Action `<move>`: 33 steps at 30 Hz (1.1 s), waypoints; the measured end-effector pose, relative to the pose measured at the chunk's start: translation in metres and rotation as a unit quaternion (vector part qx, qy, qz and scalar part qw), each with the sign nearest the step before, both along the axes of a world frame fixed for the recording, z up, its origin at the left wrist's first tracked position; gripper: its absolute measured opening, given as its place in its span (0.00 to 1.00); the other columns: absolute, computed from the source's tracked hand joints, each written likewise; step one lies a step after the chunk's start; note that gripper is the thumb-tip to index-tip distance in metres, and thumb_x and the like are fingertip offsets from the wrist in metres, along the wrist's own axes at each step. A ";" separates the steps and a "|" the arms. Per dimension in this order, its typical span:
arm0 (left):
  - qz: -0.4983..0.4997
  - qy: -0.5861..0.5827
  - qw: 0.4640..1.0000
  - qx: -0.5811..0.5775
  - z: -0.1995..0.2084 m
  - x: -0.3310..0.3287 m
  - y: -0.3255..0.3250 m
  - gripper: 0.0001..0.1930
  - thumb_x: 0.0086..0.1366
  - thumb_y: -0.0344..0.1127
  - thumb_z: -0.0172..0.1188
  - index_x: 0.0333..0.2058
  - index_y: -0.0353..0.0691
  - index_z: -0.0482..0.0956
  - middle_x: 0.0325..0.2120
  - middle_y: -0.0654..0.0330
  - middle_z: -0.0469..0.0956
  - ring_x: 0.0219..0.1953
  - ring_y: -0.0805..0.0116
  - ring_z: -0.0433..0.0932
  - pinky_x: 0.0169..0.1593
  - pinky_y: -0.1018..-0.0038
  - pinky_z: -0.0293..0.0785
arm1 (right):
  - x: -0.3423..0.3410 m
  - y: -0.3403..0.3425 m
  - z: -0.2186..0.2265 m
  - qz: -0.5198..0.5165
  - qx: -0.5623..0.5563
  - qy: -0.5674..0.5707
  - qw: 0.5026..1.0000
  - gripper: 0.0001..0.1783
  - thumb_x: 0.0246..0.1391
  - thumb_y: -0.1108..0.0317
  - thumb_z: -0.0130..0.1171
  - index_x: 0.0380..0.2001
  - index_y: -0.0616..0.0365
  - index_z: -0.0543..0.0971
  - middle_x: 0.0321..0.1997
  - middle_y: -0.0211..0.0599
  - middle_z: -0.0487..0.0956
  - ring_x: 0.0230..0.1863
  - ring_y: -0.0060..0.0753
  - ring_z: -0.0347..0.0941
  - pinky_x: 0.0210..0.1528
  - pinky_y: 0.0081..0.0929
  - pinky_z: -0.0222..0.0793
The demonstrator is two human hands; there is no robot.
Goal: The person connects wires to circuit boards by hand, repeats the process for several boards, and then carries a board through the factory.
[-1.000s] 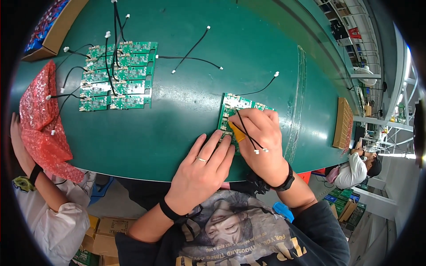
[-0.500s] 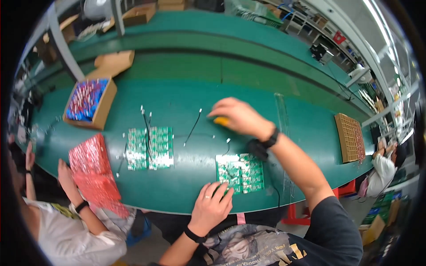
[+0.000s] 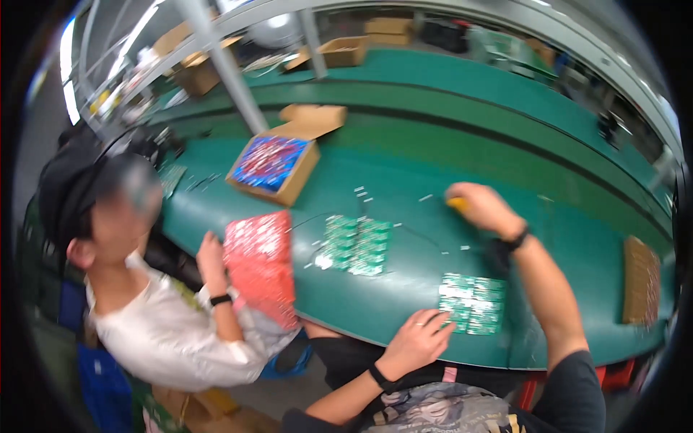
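Observation:
My right hand (image 3: 482, 208) reaches over the far side of the bench, its fingers closed on a small yellow object (image 3: 456, 204); the rest of that object is hidden in the grip. My left hand (image 3: 420, 338) lies at the near left corner of a green circuit board panel (image 3: 473, 304), fingers outstretched and touching its edge. To the left lies a second circuit board panel (image 3: 357, 245). Thin dark cables with white connectors (image 3: 361, 193) are around it, blurred. Another white connector (image 3: 426, 197) lies just left of my right hand.
At left, a person in a white top (image 3: 180, 317) has a hand beside red bubble wrap (image 3: 260, 252). An open cardboard box (image 3: 294, 180) holds blue and red parts. A divided brown tray (image 3: 641, 281) stands at the far right. A metal post (image 3: 234, 79) rises behind the box.
The view has swung left, so the bench's things appear farther right and the person at left shows more fully. My right hand stays beyond the near panel; my left hand remains at its corner.

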State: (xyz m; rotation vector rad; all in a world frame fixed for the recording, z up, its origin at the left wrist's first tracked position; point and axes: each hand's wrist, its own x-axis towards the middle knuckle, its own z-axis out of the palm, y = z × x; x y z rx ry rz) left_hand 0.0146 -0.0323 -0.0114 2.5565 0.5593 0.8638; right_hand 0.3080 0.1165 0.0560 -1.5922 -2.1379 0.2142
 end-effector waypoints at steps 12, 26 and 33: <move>-0.014 -0.143 0.957 -0.253 0.020 -0.003 -0.006 0.16 0.64 0.31 0.69 0.50 0.37 0.85 0.43 0.57 0.84 0.44 0.60 0.83 0.52 0.67 0.79 | -0.042 -0.217 0.035 0.004 -0.146 0.288 0.946 0.06 0.55 0.76 0.69 0.37 0.59 0.87 0.35 0.37 0.87 0.33 0.34 0.84 0.37 0.27 0.77; 0.088 -0.121 0.849 -0.508 0.020 -0.030 -0.014 0.07 0.70 0.24 0.63 0.43 0.30 0.87 0.33 0.56 0.85 0.31 0.72 0.83 0.37 0.77 0.79 | -0.064 -0.240 0.000 -0.061 -0.136 0.322 0.935 0.09 0.58 0.77 0.68 0.43 0.60 0.86 0.37 0.38 0.86 0.40 0.32 0.84 0.43 0.27 0.78; 0.080 -0.185 0.812 -0.548 0.030 -0.020 -0.018 0.06 0.69 0.22 0.63 0.42 0.29 0.87 0.33 0.54 0.85 0.32 0.71 0.84 0.36 0.78 0.79 | -0.072 -0.257 -0.038 -0.126 -0.113 0.622 0.764 0.15 0.62 0.77 0.67 0.52 0.65 0.81 0.45 0.39 0.84 0.42 0.28 0.82 0.46 0.25 0.78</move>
